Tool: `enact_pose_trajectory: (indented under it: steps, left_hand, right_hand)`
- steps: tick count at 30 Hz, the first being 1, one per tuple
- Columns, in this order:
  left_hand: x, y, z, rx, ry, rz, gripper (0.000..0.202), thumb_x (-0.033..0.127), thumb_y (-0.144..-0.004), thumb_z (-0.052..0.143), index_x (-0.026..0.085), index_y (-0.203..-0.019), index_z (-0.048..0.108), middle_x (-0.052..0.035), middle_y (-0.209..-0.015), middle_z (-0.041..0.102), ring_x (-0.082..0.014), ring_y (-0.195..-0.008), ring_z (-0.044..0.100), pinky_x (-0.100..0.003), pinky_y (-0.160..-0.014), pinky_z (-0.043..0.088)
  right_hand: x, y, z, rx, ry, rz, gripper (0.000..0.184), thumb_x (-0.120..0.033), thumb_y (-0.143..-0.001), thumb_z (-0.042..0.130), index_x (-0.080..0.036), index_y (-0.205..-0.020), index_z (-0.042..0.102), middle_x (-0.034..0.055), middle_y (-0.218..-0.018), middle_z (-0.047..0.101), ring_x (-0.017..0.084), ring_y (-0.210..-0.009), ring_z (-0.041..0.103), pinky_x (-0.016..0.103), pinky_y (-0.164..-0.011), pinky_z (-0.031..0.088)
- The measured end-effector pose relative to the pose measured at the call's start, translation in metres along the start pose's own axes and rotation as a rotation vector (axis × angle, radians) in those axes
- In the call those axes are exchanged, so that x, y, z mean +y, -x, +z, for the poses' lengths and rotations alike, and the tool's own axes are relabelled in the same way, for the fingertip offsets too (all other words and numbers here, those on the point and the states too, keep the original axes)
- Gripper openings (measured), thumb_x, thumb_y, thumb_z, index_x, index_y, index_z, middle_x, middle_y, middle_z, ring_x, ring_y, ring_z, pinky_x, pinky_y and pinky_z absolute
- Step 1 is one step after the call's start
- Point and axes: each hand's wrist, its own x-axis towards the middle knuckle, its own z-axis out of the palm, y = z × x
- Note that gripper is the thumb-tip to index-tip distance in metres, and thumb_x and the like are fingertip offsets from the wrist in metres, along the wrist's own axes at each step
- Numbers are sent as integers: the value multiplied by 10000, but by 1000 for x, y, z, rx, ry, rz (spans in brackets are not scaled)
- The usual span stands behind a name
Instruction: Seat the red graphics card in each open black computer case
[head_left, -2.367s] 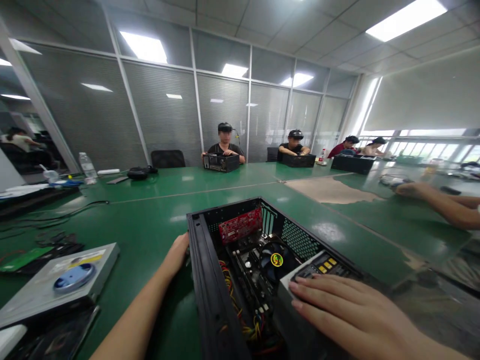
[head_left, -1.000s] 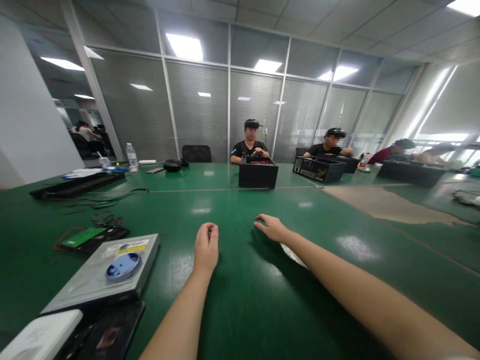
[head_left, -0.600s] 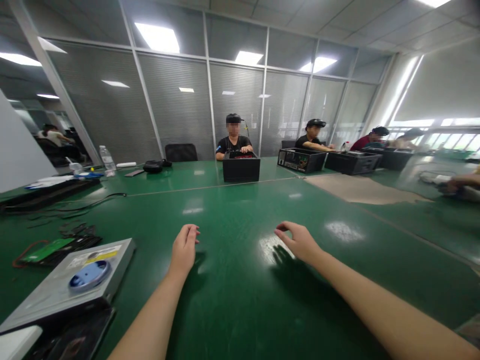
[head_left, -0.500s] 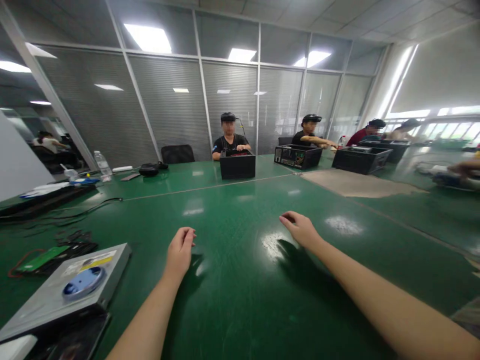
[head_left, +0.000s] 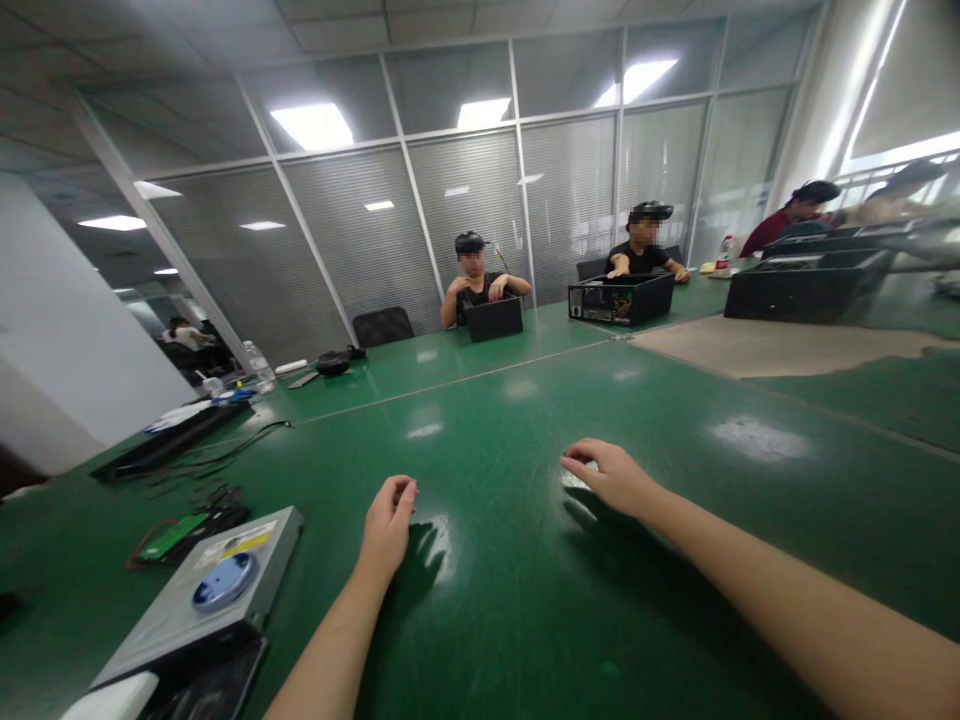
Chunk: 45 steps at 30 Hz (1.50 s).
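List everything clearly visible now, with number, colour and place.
Broad glossy table: one, green, foreground.
Flat metal box: one, silver, left side.
Round dish: one, blue, on that box.
Flat circuit board: one, green, beyond the box.
Thick slab: one, white, bottom left.
Long narrow panel: one, black, far left.
Thin cables: several, black, left.
Plastic bottles: two, clear and partly red, far side.
Boxy computer cases: at least three, black, far side.
Flat ragged sheet: one, brown, right.
Seated people: at least five, mixed clothing, background.
Chairs: several, black, background.
Glass partition: one, grey, background.
Light panels: several, white, upper background.
Left hand: one, bare, left foreground.
Right hand: one, bare, right foreground.
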Motion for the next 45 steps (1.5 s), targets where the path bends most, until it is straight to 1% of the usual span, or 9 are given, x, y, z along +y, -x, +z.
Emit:
enact_pose_trajectory:
  steps: [6,12,16,20,22,25,29,35,45]
  left_hand:
    - [1,2,1,5,15,-7,327,491,-893,473,198,-979,589,-26,-885,642,-175,-740,622,-311,-724,502]
    - [-3,1,4,-11,38,-3,323,489,-899,479,198,-987,590,-25,-893,630,-164,-749,611,-296,-712,502]
    - [-7,0,5,-26,90,3,375,505,-937,392,198,-1014,593,-38,-912,632,-157,-735,601,-278,-655,486]
    - [-11,-1,6,-41,130,18,414,512,-956,337,197,-1035,594,-45,-931,629,-151,-726,588,-267,-622,466]
    - [-11,-1,6,-48,107,13,399,508,-951,357,199,-1040,593,-42,-930,631,-152,-724,590,-278,-645,473]
    - [-8,-2,6,-69,-2,29,331,486,-908,470,194,-989,604,-41,-909,636,-168,-742,596,-304,-703,483]
    - [-2,-1,5,-80,-111,82,267,439,-863,541,193,-934,617,-46,-908,637,-189,-770,592,-310,-703,475]
    - [2,-1,3,-71,-97,81,281,417,-848,555,198,-1019,598,-34,-898,630,-181,-754,594,-303,-691,480]
    - [-5,-5,3,-79,-74,72,310,432,-835,572,203,-1043,593,-41,-915,630,-188,-756,605,-300,-658,491]
  right_hand:
    - [3,1,2,-18,13,-5,356,-436,-916,512,-147,-974,712,110,-957,694,221,-865,623,351,-787,468]
    - [7,3,6,-36,28,20,330,-422,-902,527,-155,-948,717,111,-954,702,229,-865,631,364,-799,474]
    - [12,1,8,-51,37,34,307,-415,-888,555,-157,-947,711,110,-956,702,227,-869,635,360,-806,481]
    - [15,0,7,-55,59,11,266,-395,-876,582,-171,-944,710,95,-967,701,216,-873,639,355,-837,480]
    - [14,0,6,-63,61,5,263,-391,-876,583,-172,-948,711,93,-978,699,211,-875,640,349,-836,482]
    - [12,1,6,-81,66,-3,257,-383,-870,593,-171,-944,716,92,-990,694,203,-871,637,340,-835,483]
    - [11,1,9,-91,75,-9,235,-373,-864,601,-177,-917,720,87,-985,690,198,-872,633,338,-846,480]
    - [10,-1,12,-75,57,-25,185,-346,-839,631,-184,-868,713,92,-1036,670,197,-893,633,345,-861,480]
    - [6,0,10,-48,31,-30,137,-296,-819,646,-177,-841,710,97,-1104,647,187,-899,636,351,-882,479]
